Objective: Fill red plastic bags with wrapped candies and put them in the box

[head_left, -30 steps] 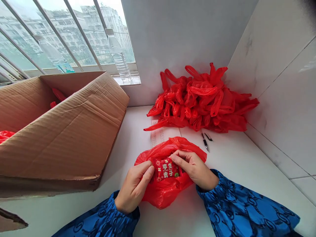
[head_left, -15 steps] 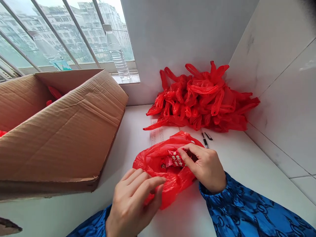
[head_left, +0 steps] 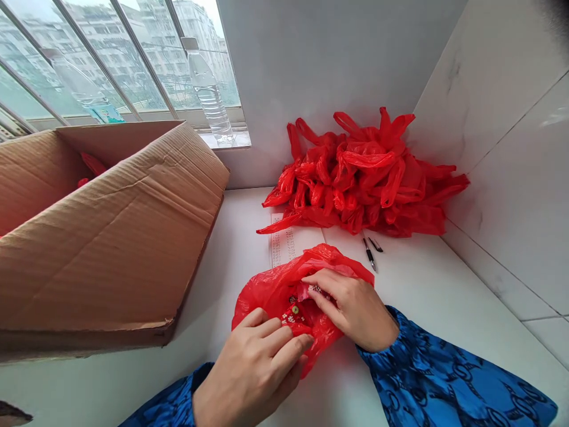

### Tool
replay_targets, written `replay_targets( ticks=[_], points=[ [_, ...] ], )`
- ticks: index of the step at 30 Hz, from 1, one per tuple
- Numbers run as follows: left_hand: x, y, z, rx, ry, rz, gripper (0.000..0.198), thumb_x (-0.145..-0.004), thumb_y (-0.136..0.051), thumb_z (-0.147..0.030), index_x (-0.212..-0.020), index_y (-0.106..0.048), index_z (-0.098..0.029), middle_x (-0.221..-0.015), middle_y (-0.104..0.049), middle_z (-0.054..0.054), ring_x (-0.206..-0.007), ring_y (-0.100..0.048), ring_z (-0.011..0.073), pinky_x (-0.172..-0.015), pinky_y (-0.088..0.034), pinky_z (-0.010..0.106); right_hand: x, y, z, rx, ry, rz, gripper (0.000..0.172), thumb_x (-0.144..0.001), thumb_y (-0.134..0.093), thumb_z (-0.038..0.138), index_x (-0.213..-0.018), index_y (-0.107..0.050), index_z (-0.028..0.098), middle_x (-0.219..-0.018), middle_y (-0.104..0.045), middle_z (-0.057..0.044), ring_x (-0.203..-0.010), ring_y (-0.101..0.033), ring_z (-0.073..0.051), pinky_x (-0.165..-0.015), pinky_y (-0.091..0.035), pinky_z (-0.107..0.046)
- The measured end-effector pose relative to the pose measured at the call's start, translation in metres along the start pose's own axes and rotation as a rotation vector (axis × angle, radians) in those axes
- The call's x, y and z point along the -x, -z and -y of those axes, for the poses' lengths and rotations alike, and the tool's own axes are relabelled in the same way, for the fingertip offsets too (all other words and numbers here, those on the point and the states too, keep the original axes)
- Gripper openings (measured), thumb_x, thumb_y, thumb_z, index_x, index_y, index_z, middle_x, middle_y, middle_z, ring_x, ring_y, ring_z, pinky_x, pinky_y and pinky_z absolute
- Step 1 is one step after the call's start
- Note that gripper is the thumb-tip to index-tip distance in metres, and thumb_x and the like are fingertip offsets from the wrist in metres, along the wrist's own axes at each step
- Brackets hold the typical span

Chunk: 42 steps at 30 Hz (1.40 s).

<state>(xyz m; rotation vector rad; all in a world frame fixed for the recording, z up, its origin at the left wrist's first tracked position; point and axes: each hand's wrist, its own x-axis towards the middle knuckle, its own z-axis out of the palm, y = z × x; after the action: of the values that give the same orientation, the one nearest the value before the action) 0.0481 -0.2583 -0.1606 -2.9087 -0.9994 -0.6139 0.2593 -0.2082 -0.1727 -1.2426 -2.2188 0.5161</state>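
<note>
A red plastic bag point(head_left: 262, 287) lies opened on the white table, with small red and pink printed packets point(head_left: 293, 316) inside. My left hand point(head_left: 262, 362) is at the bag's near left edge, its fingers closed on the red plastic. Reaching in from the right, my right hand point(head_left: 351, 305) has its thumb and fingers round a pink and red packet point(head_left: 306, 290) in the bag's mouth. Its fingers partly cover that packet.
Many red bags point(head_left: 355, 178) are heaped against the back wall, over a printed sheet point(head_left: 284, 246). A black pen point(head_left: 369, 255) and its cap point(head_left: 376, 244) lie nearby. A cardboard box point(head_left: 133, 237) stands left; a clear bottle point(head_left: 211, 98) is on the windowsill.
My left hand has moved right and up onto the bag's near edge and closed on it. My right hand has moved slightly left and down with the packet, and another floral packet now shows.
</note>
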Motion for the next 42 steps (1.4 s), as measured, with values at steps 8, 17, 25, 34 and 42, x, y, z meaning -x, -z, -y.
replay_targets(
  ticks=[8, 17, 25, 34, 42],
  points=[
    [0.003, 0.003, 0.011, -0.021, 0.135, 0.113, 0.022, -0.100, -0.048, -0.022, -0.086, -0.065, -0.022, -0.068, -0.065, -0.001, -0.055, -0.060, 0.0169, -0.057, -0.037, 0.033, -0.001, -0.001, 0.002, 0.435, -0.165, 0.157, 0.024, -0.097, -0.059, 0.023, -0.119, -0.071, 0.026, -0.108, -0.069, -0.005, -0.092, -0.070, -0.025, -0.068, -0.053, -0.035],
    [-0.005, -0.026, 0.022, -0.029, 0.364, 0.137, 0.025, -0.104, -0.040, -0.026, -0.104, -0.064, -0.019, -0.089, -0.072, 0.005, -0.077, -0.068, 0.0208, -0.065, -0.050, 0.032, -0.002, -0.011, 0.005, 0.454, -0.185, 0.075, 0.035, -0.099, -0.054, 0.019, -0.131, -0.064, 0.032, -0.109, -0.068, -0.003, -0.077, -0.067, -0.019, -0.056, -0.044, -0.030],
    [-0.003, -0.027, 0.024, -0.095, 0.313, 0.162, 0.030, -0.103, -0.046, -0.031, -0.116, -0.072, -0.022, -0.101, -0.074, 0.007, -0.086, -0.070, 0.0253, -0.075, -0.053, 0.041, -0.002, -0.012, 0.006, 0.450, -0.151, 0.197, 0.033, -0.096, -0.054, 0.015, -0.116, -0.070, 0.034, -0.105, -0.063, -0.004, -0.069, -0.066, -0.018, -0.048, -0.030, -0.030],
    [-0.003, -0.029, 0.024, -0.057, 0.327, 0.189, 0.029, -0.103, -0.048, -0.032, -0.109, -0.075, -0.023, -0.106, -0.074, 0.008, -0.089, -0.070, 0.0267, -0.079, -0.051, 0.043, -0.012, -0.024, 0.013, 0.477, -0.204, 0.113, 0.019, -0.099, -0.055, 0.037, -0.101, -0.068, 0.022, -0.112, -0.063, -0.008, -0.068, -0.065, -0.019, -0.048, -0.031, -0.030],
    [-0.001, -0.024, 0.030, 0.108, 0.461, 0.042, 0.022, -0.101, -0.050, -0.035, -0.108, -0.066, -0.021, -0.100, -0.075, 0.005, -0.085, -0.071, 0.0223, -0.076, -0.051, 0.036, -0.013, -0.026, 0.008, -0.155, -0.169, -0.038, 0.008, -0.094, -0.062, 0.021, -0.088, -0.067, 0.021, -0.097, -0.065, -0.001, -0.079, -0.064, -0.015, -0.065, -0.045, -0.026]
  ],
)
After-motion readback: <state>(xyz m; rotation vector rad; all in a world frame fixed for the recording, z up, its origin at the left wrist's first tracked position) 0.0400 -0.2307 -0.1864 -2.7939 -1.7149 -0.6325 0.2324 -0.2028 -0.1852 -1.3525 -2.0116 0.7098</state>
